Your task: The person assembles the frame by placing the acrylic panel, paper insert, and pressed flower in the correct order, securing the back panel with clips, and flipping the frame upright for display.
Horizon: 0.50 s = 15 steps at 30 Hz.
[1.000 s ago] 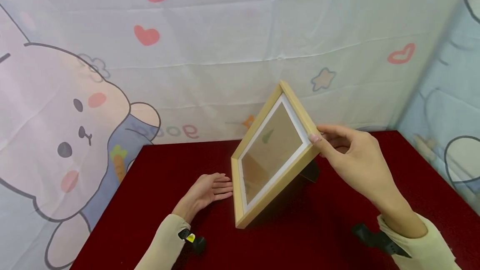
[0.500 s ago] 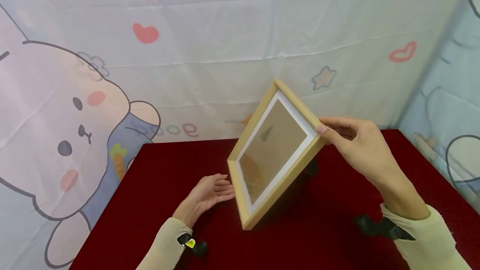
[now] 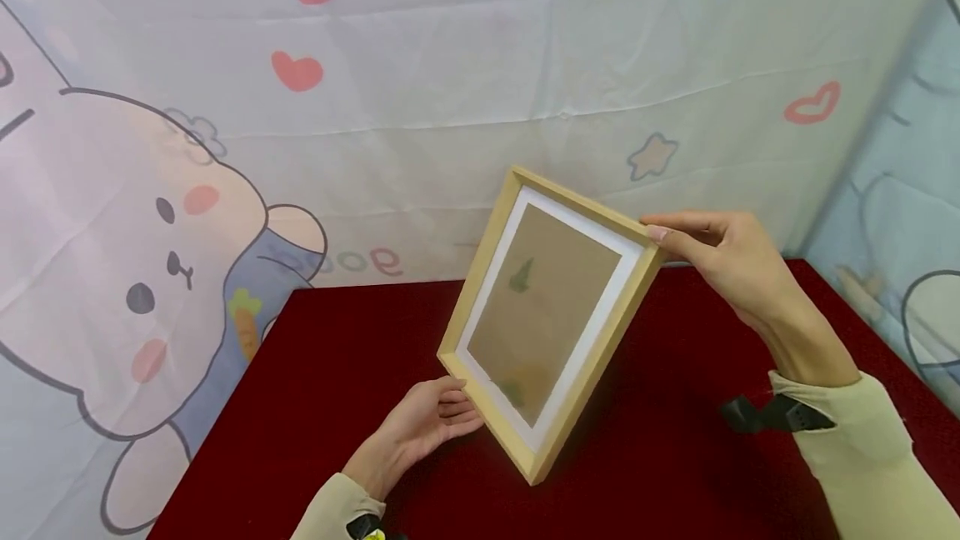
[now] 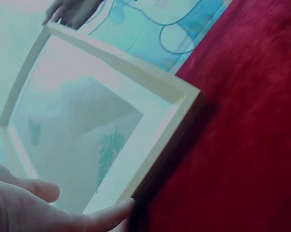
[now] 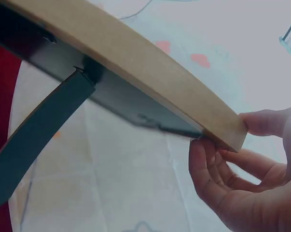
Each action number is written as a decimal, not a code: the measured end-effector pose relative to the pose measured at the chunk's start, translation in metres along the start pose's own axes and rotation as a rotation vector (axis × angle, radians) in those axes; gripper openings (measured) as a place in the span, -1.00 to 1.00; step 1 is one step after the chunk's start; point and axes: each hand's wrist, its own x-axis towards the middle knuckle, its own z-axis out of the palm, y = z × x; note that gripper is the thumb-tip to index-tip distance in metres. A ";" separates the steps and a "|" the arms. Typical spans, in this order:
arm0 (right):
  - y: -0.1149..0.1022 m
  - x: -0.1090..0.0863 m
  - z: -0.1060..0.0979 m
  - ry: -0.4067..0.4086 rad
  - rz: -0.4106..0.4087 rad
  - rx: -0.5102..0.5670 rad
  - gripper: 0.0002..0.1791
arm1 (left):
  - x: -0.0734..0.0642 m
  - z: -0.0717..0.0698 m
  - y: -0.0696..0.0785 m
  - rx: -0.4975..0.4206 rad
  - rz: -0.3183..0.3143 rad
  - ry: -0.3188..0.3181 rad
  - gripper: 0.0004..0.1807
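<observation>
A light wooden picture frame (image 3: 551,307) is held up tilted above the dark red cloth, its front towards me. Inside are a white mat and a brownish panel with green leaf shapes. At the upper right corner my right hand (image 3: 738,273) pinches it, thumb in front and fingers behind. My left hand (image 3: 420,427) holds the lower left edge, its thumb on the front and its fingertips hidden behind the border. Seen from the right wrist, the frame's back is dark, with a fold-out stand leg (image 5: 44,135) swung out from it.
A dark red cloth (image 3: 360,340) covers the table. Behind it hangs a pale fabric backdrop (image 3: 450,65) printed with hearts, a star and a cartoon rabbit; another printed sheet (image 3: 877,215) hangs along the right side.
The frame has turned to face me more, its top corner swinging left and its right corner rising with my right hand. My left hand has gone from touching the edge to holding it.
</observation>
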 end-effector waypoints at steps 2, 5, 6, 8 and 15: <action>0.003 0.003 0.000 -0.011 0.008 0.001 -0.53 | -0.003 0.002 -0.004 -0.017 -0.004 -0.017 -0.28; 0.007 0.008 -0.001 -0.010 0.014 0.004 -0.52 | -0.006 0.004 -0.008 -0.037 -0.003 -0.031 -0.21; 0.008 0.009 -0.001 -0.009 0.012 0.012 -0.52 | -0.007 0.004 -0.008 -0.040 -0.002 -0.033 -0.21; 0.010 0.011 -0.001 -0.006 0.005 0.040 -0.52 | -0.007 0.004 -0.009 -0.041 0.001 -0.036 -0.23; 0.011 0.004 0.003 0.042 0.011 0.145 -0.53 | -0.008 -0.012 -0.003 0.054 0.026 0.053 -0.36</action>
